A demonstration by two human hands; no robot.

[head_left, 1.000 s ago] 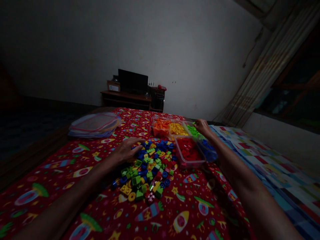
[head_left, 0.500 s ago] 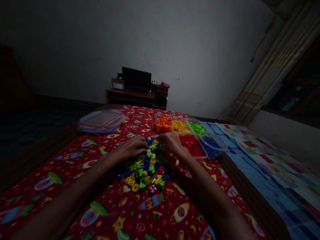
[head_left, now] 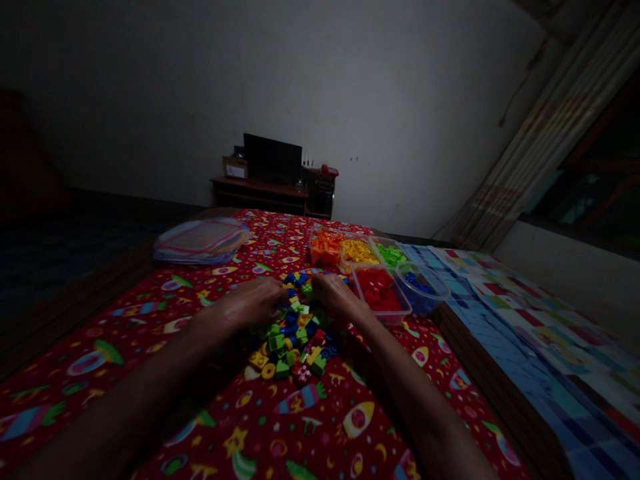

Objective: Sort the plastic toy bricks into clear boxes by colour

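Note:
A pile of mixed building blocks (head_left: 290,340) in green, blue, yellow and red lies on the red patterned cloth. My left hand (head_left: 264,297) is over the pile's left side, its fingers curled down among the blocks. At the far right of the pile, my right hand (head_left: 331,292) has its fingers bent together and pointing at the blocks. Whatever either hand pinches is hidden by the fingers and the dim light. Just beyond my right hand stands a clear box of red blocks (head_left: 379,293).
Behind it are tubs of orange blocks (head_left: 326,248), yellow blocks (head_left: 357,252) and green blocks (head_left: 390,255). A round tub of blue blocks (head_left: 423,287) is at right. Stacked lids (head_left: 200,239) lie at the far left. A monitor (head_left: 273,159) stands by the wall.
My left hand has moved slightly down and its fingers are more curled. The right hand has shifted a little left and down, staying at the pile. The view has turned slightly.

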